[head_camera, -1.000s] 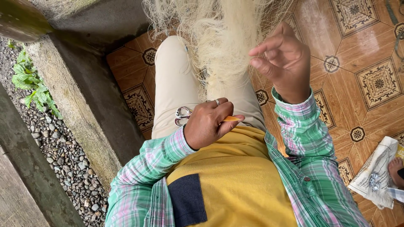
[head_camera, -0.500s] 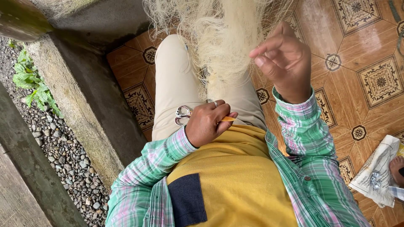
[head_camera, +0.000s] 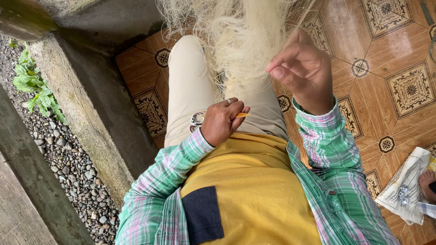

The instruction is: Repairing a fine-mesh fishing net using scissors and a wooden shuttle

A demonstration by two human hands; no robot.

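From the head view, a pale, wispy mass of netting hangs frayed and stringy over your beige trousers, spreading from the far edge down to your lap. Your right hand is raised at its right edge, fingertips pinched closed on fine strands. Your left hand rests on your lap, curled closed around a slim orange tool, whose tip points right, long axis roughly level. Glossy patterned tiles lie on the right, with rough concrete and gravel on the left.
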